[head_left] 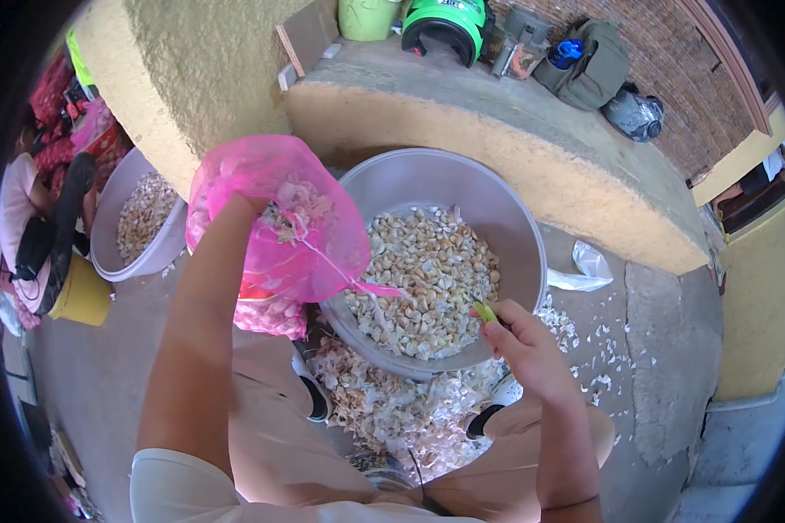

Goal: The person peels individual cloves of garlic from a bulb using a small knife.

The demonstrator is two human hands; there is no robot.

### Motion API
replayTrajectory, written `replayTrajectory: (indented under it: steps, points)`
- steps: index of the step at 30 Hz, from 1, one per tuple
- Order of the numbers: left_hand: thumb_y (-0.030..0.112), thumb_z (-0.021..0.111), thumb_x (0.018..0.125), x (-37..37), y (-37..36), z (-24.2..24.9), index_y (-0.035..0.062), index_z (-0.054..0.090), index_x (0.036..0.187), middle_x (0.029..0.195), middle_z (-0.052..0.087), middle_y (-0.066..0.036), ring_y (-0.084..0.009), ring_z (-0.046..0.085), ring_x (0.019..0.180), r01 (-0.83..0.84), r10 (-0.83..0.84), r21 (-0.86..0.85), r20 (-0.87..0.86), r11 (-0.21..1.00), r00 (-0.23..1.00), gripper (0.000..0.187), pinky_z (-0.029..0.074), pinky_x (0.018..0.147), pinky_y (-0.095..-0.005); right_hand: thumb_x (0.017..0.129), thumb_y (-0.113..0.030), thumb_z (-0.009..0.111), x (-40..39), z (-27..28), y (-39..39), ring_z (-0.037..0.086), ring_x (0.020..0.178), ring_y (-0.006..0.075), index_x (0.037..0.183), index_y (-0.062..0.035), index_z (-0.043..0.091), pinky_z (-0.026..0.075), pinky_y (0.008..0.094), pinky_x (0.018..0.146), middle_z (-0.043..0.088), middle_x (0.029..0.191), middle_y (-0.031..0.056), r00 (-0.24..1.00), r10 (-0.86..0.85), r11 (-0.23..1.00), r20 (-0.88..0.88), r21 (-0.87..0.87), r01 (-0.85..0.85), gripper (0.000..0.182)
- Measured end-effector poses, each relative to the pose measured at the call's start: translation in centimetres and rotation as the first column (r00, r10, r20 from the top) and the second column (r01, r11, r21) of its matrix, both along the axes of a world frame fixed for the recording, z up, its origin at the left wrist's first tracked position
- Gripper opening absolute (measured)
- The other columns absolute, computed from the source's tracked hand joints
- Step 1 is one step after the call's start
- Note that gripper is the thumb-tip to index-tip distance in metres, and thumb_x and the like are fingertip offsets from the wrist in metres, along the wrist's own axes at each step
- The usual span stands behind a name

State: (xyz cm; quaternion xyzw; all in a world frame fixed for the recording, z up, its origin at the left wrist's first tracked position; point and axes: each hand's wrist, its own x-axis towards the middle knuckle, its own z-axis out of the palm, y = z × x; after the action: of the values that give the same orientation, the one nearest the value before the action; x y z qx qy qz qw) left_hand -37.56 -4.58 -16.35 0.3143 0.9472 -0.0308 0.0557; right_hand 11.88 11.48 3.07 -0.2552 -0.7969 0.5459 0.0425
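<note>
My left hand (255,202) reaches into the open top of a pink mesh bag (327,253), and its fingers are hidden inside. Papery garlic skins (303,199) lie by the bag's mouth, and a pink tie hangs over the tub's rim. My right hand (528,349) is closed around a small knife (486,311) with a green handle, over the near right edge of a large grey tub (522,235). Many garlic cloves (427,270) cover the tub's floor.
A heap of garlic peels (392,410) lies between my feet, below the tub. A second tub of cloves (144,218) and a seated person (39,209) are at the left. A concrete ledge (497,131) behind holds a green helmet (447,24) and a backpack (589,65).
</note>
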Motion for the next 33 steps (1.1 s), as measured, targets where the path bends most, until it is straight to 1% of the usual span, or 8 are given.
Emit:
replayTrajectory:
  steps: [7,16,23,26,27,29,32,33]
  points:
    - [0.027,0.047,0.08,-0.8,0.0,-0.8,0.0114,0.042,0.122,0.126,0.041,-0.011,-0.0244,0.034,0.118,0.043,-0.042,0.065,-0.015,0.997,0.999,0.045,0.025,0.1,-0.0351,0.083,-0.013,0.05,-0.9,0.4,-0.3,0.052,0.08,0.0227,0.099,-0.0001,0.054,0.04,0.0304,0.071,0.053,0.087,0.0131,0.996,0.019,0.997,0.092,0.072,-0.026,0.022]
    - [0.028,0.049,0.079,-1.0,-1.2,-0.9,0.011,0.041,0.123,0.127,0.04,-0.011,-0.0245,0.032,0.12,0.206,-0.193,0.225,-0.075,0.953,0.978,0.047,0.023,0.101,-0.0352,0.082,-0.014,0.052,-0.8,-0.1,-0.3,0.052,0.076,0.0253,0.099,0.0013,0.052,0.04,0.0321,0.069,0.053,0.082,0.0143,0.998,0.052,0.994,0.043,0.091,-0.055,0.023]
    - [0.03,0.057,0.075,5.0,-3.5,5.6,0.0102,0.037,0.125,0.125,0.041,-0.013,-0.0269,0.032,0.12,0.344,-0.329,0.232,-0.1,0.91,0.939,0.057,0.023,0.101,-0.0363,0.084,-0.015,0.047,-0.3,0.1,-0.7,0.049,0.062,0.011,0.096,0.0002,0.054,0.04,0.0253,0.056,0.052,0.073,0.0049,1.0,0.021,0.99,0.012,-0.14,-0.019,0.021]
    - [0.027,0.058,0.076,9.4,-4.2,9.9,0.0113,0.035,0.127,0.11,0.051,-0.013,-0.0245,0.049,0.101,0.307,-0.265,0.304,-0.171,0.902,0.949,0.058,0.039,0.087,-0.0346,0.085,-0.015,0.046,0.1,0.5,-1.1,0.047,0.06,0.0071,0.098,-0.0007,0.054,0.039,0.0224,0.053,0.051,0.072,0.0014,0.998,0.068,0.991,0.007,-0.114,-0.067,0.021]
    - [0.029,0.058,0.076,11.6,-4.3,12.1,0.009,0.033,0.127,0.11,0.05,-0.013,-0.0226,0.05,0.095,0.158,-0.252,0.438,0.164,0.885,0.954,0.059,0.041,0.083,-0.0329,0.086,-0.014,0.045,0.2,0.5,-1.3,0.047,0.06,0.0066,0.1,-0.0012,0.055,0.039,0.0214,0.054,0.051,0.072,0.0003,0.995,0.097,0.99,0.009,-0.101,-0.096,0.022]
    - [0.032,0.057,0.078,16.2,-4.4,16.2,0.0044,0.031,0.127,0.109,0.048,-0.013,-0.0187,0.052,0.084,-0.232,-0.278,0.511,0.733,0.828,0.62,0.062,0.043,0.073,-0.0295,0.086,-0.014,0.044,0.4,0.6,-1.7,0.046,0.06,0.006,0.102,-0.0018,0.055,0.039,0.0203,0.055,0.051,0.073,-0.0007,0.99,0.139,0.986,0.008,-0.097,-0.137,0.023]
    - [0.034,0.056,0.08,19.3,-5.6,18.2,0.0048,0.029,0.128,0.098,0.051,-0.009,-0.0128,0.048,0.067,-0.438,-0.289,0.479,0.854,0.761,0.433,0.063,0.042,0.063,-0.0254,0.086,-0.015,0.045,0.6,0.4,-2.2,0.046,0.06,0.0062,0.098,-0.0011,0.055,0.039,0.0213,0.054,0.05,0.07,0.0001,0.988,0.155,0.979,-0.013,-0.129,-0.155,0.021]
    - [0.035,0.055,0.08,20.5,-5.7,18.7,0.0039,0.031,0.128,0.093,0.055,-0.009,-0.0157,0.053,0.072,-0.401,-0.252,0.534,0.781,0.745,0.571,0.061,0.043,0.066,-0.0279,0.085,-0.016,0.046,0.6,0.4,-2.4,0.047,0.059,0.0067,0.095,-0.0005,0.055,0.039,0.0225,0.053,0.05,0.068,0.0008,0.988,0.152,0.977,-0.022,-0.147,-0.154,0.02]
